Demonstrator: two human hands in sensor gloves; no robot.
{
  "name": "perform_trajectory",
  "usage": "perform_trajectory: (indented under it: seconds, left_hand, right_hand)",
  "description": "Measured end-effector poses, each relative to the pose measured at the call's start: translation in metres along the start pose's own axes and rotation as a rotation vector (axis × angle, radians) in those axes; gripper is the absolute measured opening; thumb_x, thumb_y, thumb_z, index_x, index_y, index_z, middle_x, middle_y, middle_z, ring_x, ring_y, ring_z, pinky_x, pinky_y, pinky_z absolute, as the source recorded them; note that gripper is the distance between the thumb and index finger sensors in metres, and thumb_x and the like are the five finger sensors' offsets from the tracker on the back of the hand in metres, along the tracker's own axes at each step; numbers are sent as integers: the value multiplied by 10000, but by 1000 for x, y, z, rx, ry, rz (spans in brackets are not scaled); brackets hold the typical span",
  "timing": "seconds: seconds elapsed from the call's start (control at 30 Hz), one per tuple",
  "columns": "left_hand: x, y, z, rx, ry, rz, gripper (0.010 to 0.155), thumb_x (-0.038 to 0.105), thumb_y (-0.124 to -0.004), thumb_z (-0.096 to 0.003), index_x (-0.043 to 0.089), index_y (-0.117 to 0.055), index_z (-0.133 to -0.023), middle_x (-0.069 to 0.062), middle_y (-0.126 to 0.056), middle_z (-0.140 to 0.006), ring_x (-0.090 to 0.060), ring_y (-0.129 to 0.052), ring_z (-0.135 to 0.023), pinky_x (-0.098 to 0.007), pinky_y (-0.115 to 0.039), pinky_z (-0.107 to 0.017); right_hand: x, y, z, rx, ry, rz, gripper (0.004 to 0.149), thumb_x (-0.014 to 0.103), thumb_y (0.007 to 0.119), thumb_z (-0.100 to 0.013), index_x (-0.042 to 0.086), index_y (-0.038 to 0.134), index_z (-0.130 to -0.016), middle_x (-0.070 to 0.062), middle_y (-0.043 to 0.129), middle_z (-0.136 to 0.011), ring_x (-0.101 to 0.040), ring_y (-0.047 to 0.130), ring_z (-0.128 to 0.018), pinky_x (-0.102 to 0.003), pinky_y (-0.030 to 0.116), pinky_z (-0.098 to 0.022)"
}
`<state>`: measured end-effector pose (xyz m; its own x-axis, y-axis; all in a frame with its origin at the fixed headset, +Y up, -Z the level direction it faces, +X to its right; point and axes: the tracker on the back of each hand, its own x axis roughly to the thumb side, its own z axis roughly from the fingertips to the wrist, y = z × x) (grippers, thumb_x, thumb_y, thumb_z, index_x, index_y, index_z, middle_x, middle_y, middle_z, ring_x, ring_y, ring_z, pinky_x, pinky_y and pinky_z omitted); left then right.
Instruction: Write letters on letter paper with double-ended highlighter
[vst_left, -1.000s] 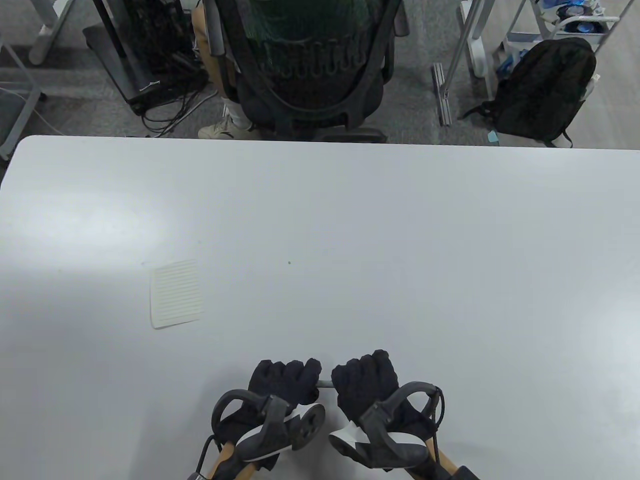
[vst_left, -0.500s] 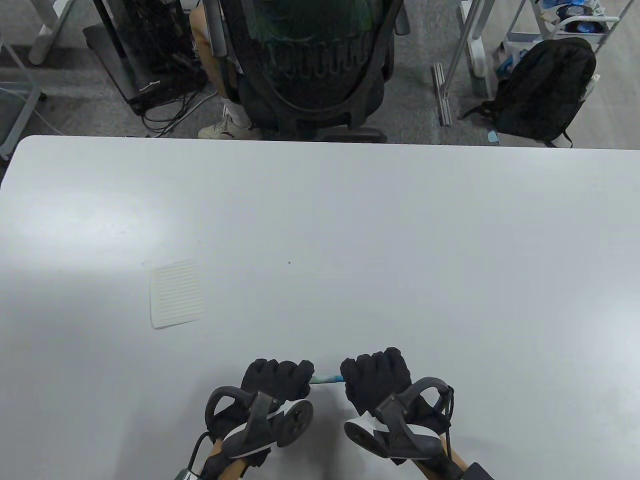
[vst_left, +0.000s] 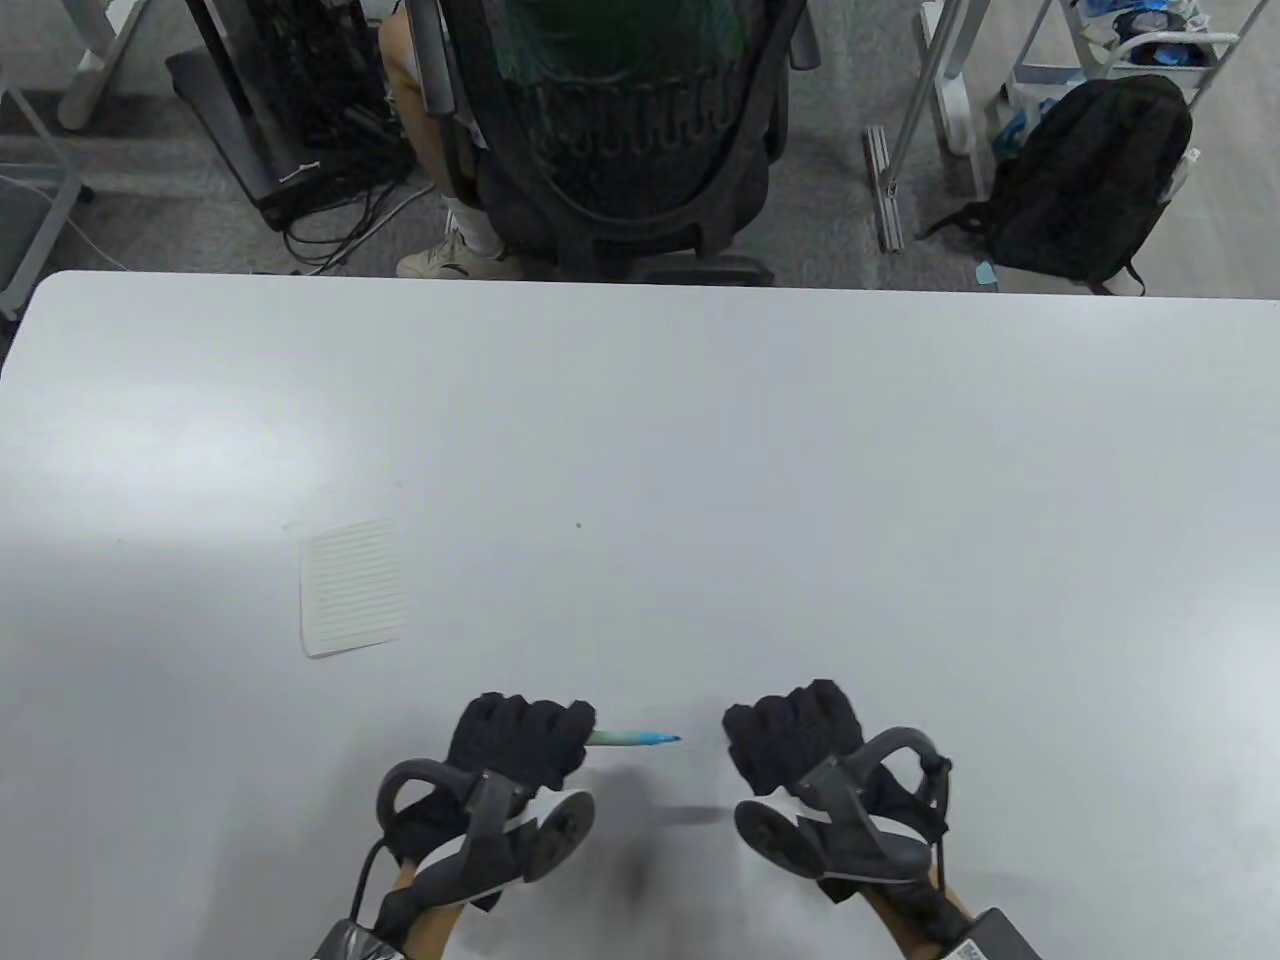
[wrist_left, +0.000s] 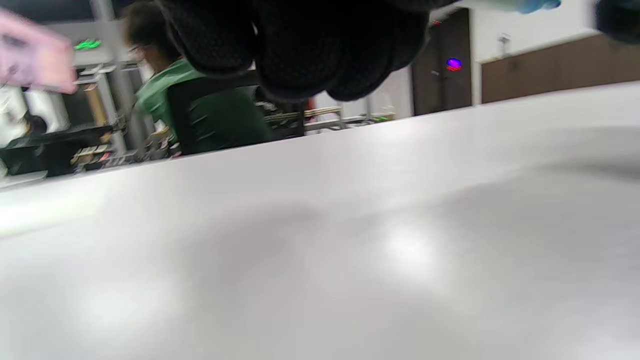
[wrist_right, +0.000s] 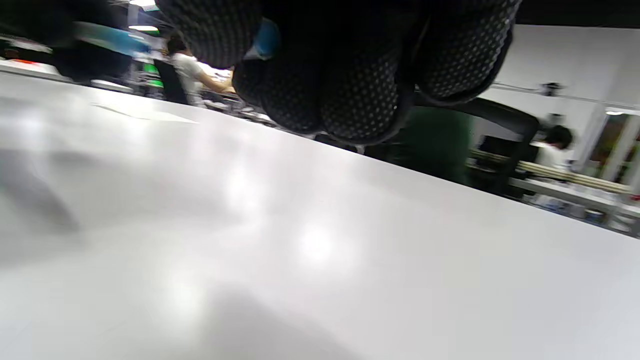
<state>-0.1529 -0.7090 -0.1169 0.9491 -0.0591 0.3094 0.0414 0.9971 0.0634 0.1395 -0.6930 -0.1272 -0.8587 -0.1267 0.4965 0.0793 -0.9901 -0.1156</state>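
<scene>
Just right of left hand: highlighter.

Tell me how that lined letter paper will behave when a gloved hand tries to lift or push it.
The letter paper lies flat on the smooth white table, so it will probably slide when pushed. It looks thin and floppy, likely sagging if lifted by one edge. Gloved fingers may struggle to catch its edge.

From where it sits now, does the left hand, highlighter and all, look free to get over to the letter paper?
Probably yes. The left hand grips the highlighter with its blue tip bared, and only bare table lies between it and the letter paper, up and to its left. The right hand is off to the other side.
</scene>
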Motion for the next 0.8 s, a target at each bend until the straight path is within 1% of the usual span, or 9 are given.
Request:
perform_trajectory:
  seconds: [0.03,0.07,0.17,0.23,0.27,0.53,0.67,0.73,0.8]
  left_hand:
    - [-8,-1,-1,-45,41,139,521,391,-572,-527,320,-684,-1030,80,-855,-876,-126,-907,-731,-477,-752,-744]
    - [-7,0,-2,-36,43,144,522,388,-568,-534,313,-671,-1041,73,-845,-886,-133,-896,-742,-477,-752,-741]
    - [4,-1,-8,-39,23,86,530,376,-564,-544,318,-628,-1067,81,-825,-920,-121,-892,-767,-460,-762,-737]
    - [9,-4,-11,-68,11,76,534,362,-566,-550,307,-612,-1079,73,-813,-940,-127,-882,-789,-466,-753,-743]
    - [10,-5,-11,-62,9,61,536,357,-568,-553,306,-605,-1085,72,-807,-950,-129,-879,-800,-467,-751,-746]
    - [3,-12,-12,-115,25,56,546,322,-576,-576,274,-558,-1120,48,-773,-1008,-145,-863,-850,-471,-735,-761]
    - [2,-12,-13,-124,23,61,551,310,-581,-580,267,-547,-1128,45,-762,-1026,-151,-860,-869,-480,-730,-764]
    - [3,-13,-13,-127,22,64,551,312,-582,-580,274,-546,-1128,48,-762,-1030,-149,-854,-880,-479,-727,-768]
    - [4,-13,-14,-126,20,57,547,325,-592,-578,291,-557,-1122,65,-770,-1031,-139,-865,-884,-474,-726,-770]
  right_hand:
    - [-8,3,0,12,40,-81,471,319,643,-544,83,786,-926,-167,883,-802,-373,907,-676,-653,691,-622]
    - [-11,4,-2,22,57,-97,470,317,651,-546,78,786,-927,-176,883,-806,-382,906,-678,-657,686,-621]
    - [-9,8,-8,31,56,-75,475,328,654,-547,80,774,-934,-180,879,-825,-385,906,-693,-651,689,-620]
    - [-6,12,-10,65,52,-36,481,342,665,-546,85,770,-940,-180,879,-834,-388,907,-702,-649,689,-621]
    - [-7,14,-10,72,57,-14,484,343,668,-547,87,769,-946,-182,877,-845,-394,904,-713,-651,687,-622]
    - [-23,29,-17,123,176,37,479,353,721,-536,121,792,-949,-181,889,-873,-408,909,-744,-647,691,-618]
    - [-30,37,-24,209,228,62,477,350,739,-534,138,794,-958,-182,886,-898,-413,904,-774,-650,692,-616]
    - [-31,38,-26,178,231,68,471,344,753,-528,141,806,-950,-174,896,-893,-406,911,-773,-649,698,-611]
    - [-31,39,-29,194,239,88,469,348,759,-524,146,812,-944,-166,900,-892,-403,915,-773,-646,702,-609]
